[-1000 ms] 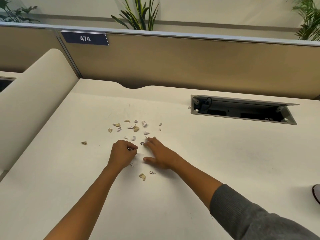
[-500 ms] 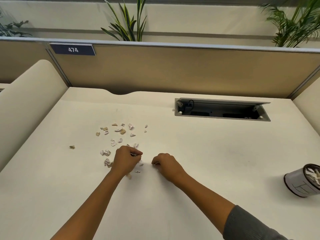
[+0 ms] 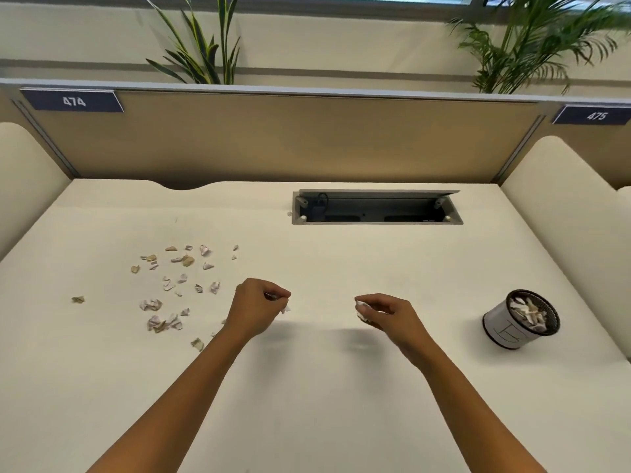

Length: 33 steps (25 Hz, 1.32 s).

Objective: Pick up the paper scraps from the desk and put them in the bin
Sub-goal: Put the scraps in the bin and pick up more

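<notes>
Both your fists are pinched tight on scraps: left hand (image 3: 256, 307), right hand (image 3: 384, 314), lifted clear of the desk (image 3: 307, 404). Carry them right and let go only above the bin (image 3: 521, 318); nothing blocks the way. More paper scraps (image 3: 177, 285) lie scattered far left, beyond them the open cable tray (image 3: 377, 207).

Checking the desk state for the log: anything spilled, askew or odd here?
Yes. Torn paper scraps lie scattered loose over the left of the desk, one stray off to the far left. The bin stands at the right, tilted in view, already holding paper. The cable hatch is open.
</notes>
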Tool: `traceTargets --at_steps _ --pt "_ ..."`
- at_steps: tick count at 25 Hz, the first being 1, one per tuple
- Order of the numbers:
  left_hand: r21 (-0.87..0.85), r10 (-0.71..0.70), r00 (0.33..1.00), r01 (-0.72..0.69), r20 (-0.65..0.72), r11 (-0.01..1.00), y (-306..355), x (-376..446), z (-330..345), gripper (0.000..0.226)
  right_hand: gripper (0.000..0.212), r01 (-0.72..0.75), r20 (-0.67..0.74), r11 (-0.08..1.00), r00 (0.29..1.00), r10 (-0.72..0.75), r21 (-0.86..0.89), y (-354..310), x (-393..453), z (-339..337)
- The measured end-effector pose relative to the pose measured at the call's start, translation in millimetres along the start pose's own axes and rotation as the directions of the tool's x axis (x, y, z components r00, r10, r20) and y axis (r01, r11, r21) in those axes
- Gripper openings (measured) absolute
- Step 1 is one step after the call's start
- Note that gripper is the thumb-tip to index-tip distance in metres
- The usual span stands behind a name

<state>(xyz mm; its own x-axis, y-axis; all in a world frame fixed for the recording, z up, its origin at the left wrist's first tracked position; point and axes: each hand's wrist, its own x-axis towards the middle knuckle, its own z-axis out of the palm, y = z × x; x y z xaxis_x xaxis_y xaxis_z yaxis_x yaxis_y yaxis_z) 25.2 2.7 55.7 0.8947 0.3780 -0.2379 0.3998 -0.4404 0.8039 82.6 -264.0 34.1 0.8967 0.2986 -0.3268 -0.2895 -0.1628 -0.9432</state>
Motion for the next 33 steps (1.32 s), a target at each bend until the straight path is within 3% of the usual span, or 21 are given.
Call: traceTargets --at_steps 6,8,11,17,23,28,31,33 --pt "-0.013 0.037 0.997 -0.036 0.075 0.999 18 -12 39 0.014 0.024 0.086 -0.349 0.968 0.937 0.002 0.235 -8 -22 -116" --pt "-0.012 0.044 0.995 -0.043 0.088 0.999 23 -15 49 0.014 0.022 0.107 -0.482 0.987 0.875 -0.037 0.119 -14 -31 -155" --pt "-0.011 0.052 0.993 -0.052 0.108 0.999 32 -17 60 0.014 0.016 -0.001 -0.632 0.984 0.766 -0.115 -0.18 -18 -44 -198" --pt "-0.023 0.07 0.986 -0.068 0.15 0.997 50 -20 86 0.015 0.015 -0.12 -0.631 0.911 0.756 -0.174 -0.394 -13 -35 -237" --pt "-0.039 0.097 0.965 -0.09 0.244 0.995 74 -30 137 0.016 0.023 -0.125 -0.652 0.938 0.748 -0.125 -0.323 -3 -38 -256" --pt "-0.084 0.163 0.905 -0.141 0.393 0.986 120 -48 194 0.018 0.023 0.029 -0.711 0.988 0.691 -0.13 -0.153 7 -49 -252" --pt "-0.127 0.242 0.882 -0.208 0.405 0.97 159 -55 225 0.017 0.021 0.18 -0.593 0.954 0.805 -0.002 0.241 4 -50 -218" --pt "-0.139 0.311 0.859 -0.279 0.407 0.95 184 -59 241 0.017 0.024 0.072 -0.391 0.838 0.903 0.175 0.542 -1 -50 -191"
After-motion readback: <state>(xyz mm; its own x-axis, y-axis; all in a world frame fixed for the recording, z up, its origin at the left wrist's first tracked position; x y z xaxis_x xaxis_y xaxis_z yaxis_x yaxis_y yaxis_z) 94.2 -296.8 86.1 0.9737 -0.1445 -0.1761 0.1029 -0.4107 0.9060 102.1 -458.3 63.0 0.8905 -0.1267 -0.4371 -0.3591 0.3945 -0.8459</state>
